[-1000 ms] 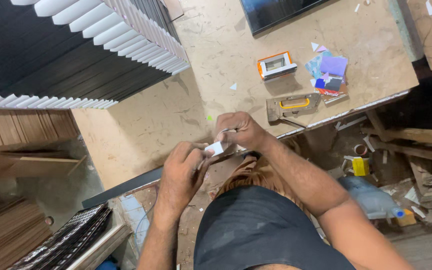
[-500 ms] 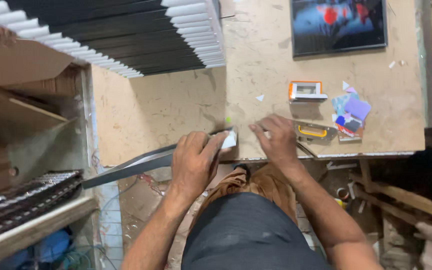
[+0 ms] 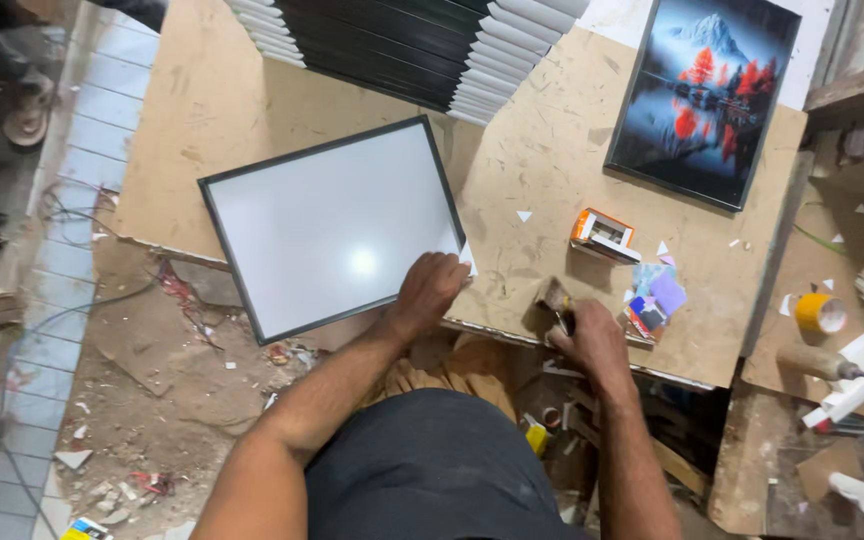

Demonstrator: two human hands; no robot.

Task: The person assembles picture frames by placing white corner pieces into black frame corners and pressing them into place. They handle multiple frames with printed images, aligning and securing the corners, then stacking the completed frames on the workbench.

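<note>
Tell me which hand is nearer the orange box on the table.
Right. The right hand sits just below the orange box, gripping a small tool at the table edge. The left hand rests farther left, on the white-faced frame's corner.

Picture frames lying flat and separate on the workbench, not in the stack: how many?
2. A white-faced black frame under the left hand, overhanging the bench edge; a framed mountain picture at the far right corner. The stack may hide more.

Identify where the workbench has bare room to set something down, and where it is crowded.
Bare board lies between the white panel and the framed picture. Crowded: the near edge by the right hand, with the orange box and coloured scraps.
</note>
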